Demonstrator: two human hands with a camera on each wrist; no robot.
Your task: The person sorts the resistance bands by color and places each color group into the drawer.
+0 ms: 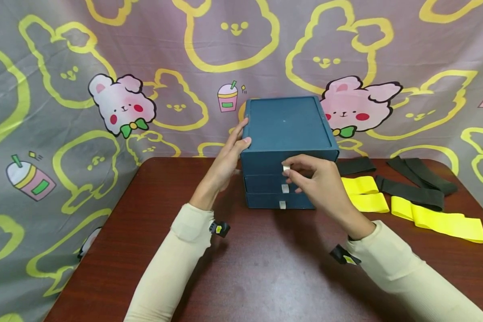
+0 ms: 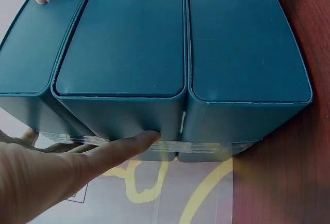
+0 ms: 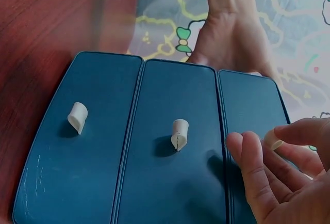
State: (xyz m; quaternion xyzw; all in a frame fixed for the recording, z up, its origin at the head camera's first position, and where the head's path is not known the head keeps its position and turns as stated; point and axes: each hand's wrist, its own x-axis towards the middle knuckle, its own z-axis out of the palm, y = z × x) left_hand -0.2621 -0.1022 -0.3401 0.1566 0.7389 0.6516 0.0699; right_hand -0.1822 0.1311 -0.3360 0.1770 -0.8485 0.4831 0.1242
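A dark blue storage box with three stacked drawers stands at the back of the table, each drawer front bearing a small whitish loop tab. My right hand pinches the top drawer's pull tab between thumb and forefinger. Against the box's left side rests my left hand, its fingers straight along the wall and upper edge. In the left wrist view, the left thumb touches the side wall. The middle tab and the bottom tab hang free. All three drawers look closed.
Several yellow bands and black bands lie on the table to the right of the box. The brown table extends in front of it. A patterned curtain hangs directly behind.
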